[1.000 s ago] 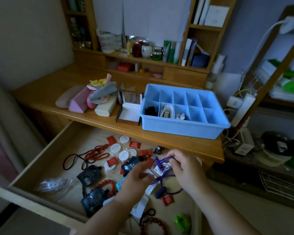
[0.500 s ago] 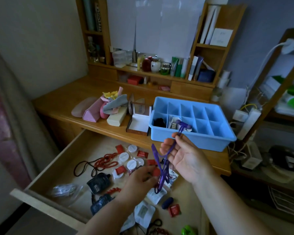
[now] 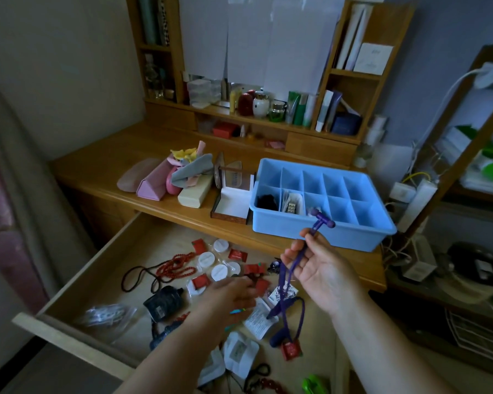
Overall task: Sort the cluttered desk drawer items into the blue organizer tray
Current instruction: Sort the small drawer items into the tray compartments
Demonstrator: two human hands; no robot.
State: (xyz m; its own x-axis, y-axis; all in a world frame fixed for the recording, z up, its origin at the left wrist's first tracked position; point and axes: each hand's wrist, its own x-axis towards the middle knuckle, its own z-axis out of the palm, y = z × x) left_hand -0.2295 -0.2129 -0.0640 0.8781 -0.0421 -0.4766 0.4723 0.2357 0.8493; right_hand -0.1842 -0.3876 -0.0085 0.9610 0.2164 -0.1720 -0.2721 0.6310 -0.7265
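My right hand (image 3: 316, 268) pinches a purple cord with earbud-like ends (image 3: 285, 280), lifted above the open drawer (image 3: 106, 260); its top end sticks up in front of the blue organizer tray (image 3: 319, 231) and its tail dangles down over the drawer. My left hand (image 3: 228, 297) hovers low over the drawer's clutter, blurred, fingers reaching forward with nothing seen in them. The tray stands on the desktop, with a dark item, white pieces and a small item in its near-left compartments. The drawer holds red packets, white round discs (image 3: 211, 260), a red bead necklace (image 3: 174, 268), black chargers (image 3: 162, 302) and paper sachets.
On the desktop left of the tray sit an open small box (image 3: 231, 203), a cream case (image 3: 194, 194) and pink pouches (image 3: 151, 183). Shelves with bottles and books rise behind. A rack with cables and power strips stands at the right. A green object (image 3: 313, 385) lies at the drawer's near edge.
My right hand has raised the purple cord out of the drawer toward the tray. My left hand has let go of the cord and moved left over the drawer's items.
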